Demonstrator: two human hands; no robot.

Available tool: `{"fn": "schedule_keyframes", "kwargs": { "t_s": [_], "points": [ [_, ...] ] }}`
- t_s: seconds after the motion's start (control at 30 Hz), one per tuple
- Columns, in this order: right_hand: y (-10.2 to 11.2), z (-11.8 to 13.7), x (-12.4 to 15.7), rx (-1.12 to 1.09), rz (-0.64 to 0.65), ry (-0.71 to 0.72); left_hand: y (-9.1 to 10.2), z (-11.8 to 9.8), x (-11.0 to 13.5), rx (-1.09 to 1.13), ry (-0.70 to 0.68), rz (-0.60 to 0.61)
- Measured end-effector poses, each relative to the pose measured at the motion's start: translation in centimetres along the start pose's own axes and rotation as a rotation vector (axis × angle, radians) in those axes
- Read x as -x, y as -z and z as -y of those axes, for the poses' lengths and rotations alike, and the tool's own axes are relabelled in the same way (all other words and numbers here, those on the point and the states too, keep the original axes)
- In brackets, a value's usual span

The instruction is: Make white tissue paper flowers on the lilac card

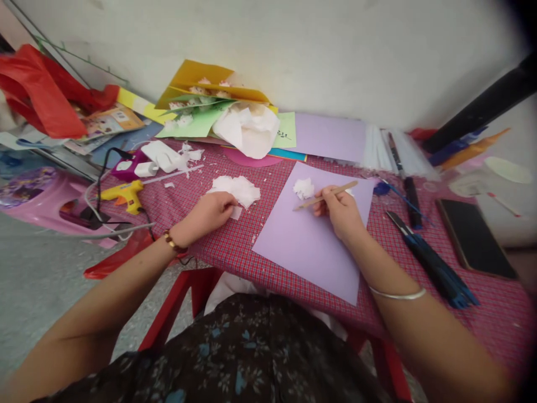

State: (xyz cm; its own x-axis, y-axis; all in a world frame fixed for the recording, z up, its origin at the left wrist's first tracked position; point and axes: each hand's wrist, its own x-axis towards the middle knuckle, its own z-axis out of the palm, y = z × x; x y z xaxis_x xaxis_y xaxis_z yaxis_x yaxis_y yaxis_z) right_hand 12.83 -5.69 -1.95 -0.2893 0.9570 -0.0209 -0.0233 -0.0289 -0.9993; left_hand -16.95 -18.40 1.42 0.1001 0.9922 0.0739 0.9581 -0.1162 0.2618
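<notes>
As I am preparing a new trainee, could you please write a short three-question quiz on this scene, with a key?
1. Which of the person's hands holds the wooden stick?
2. What lies on the purple sheet, close to the stick's lower end?
A) a yellow glue gun
B) a crumpled white tuft
C) a red bag
3. True or false: the flat black device lies on top of the purple sheet.

Key:
1. The right hand.
2. B.
3. False: the flat black device lies apart from the sheet, farther right on the checked cloth.
</notes>
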Motion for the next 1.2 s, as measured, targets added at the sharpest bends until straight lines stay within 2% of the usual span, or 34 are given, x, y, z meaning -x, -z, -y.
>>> {"fn": "schedule_keyframes", "kwargs": {
  "t_s": [0.17, 0.23, 0.37, 0.47, 0.63, 0.73, 0.87, 1.03, 1.13, 1.2],
  "points": [
    [0.0, -0.2, -0.1, 0.014, 0.016, 0.013, 1.4, 0.1, 0.4, -0.006, -0.229, 0.210],
    [0.1, -0.2, -0.2, 0.024, 0.020, 0.015, 1.3, -0.1, 0.7, -0.063, -0.247, 0.222],
    [0.1, -0.4, -0.2, 0.028, 0.025, 0.029, 0.2, -0.4, 1.1, -0.115, -0.196, 0.131],
    [0.1, -0.7, -0.3, 0.029, 0.032, 0.047, -0.1, -0.3, 1.3, -0.036, -0.122, 0.019],
    [0.2, -0.6, -0.2, 0.044, 0.044, 0.081, 1.7, -0.7, 0.5, 0.264, -0.004, -0.176],
    [0.3, -0.2, -0.1, 0.062, 0.040, 0.116, 3.0, -2.0, -1.4, 0.440, 0.074, -0.222],
    [0.3, -0.2, -0.1, 0.117, 0.017, 0.159, 3.3, -4.8, -5.8, 0.740, 0.131, -0.162],
    [0.4, -0.2, -0.1, 0.191, -0.031, 0.173, 0.7, -7.3, -11.9, 1.013, 0.083, -0.057],
    [0.6, -0.1, 0.0, 0.224, -0.067, 0.204, -1.6, -6.9, -14.3, 1.084, 0.085, 0.018],
    [0.7, -0.1, 0.0, 0.235, -0.098, 0.237, -2.9, -6.1, -14.9, 1.097, 0.104, 0.047]
  ]
}}
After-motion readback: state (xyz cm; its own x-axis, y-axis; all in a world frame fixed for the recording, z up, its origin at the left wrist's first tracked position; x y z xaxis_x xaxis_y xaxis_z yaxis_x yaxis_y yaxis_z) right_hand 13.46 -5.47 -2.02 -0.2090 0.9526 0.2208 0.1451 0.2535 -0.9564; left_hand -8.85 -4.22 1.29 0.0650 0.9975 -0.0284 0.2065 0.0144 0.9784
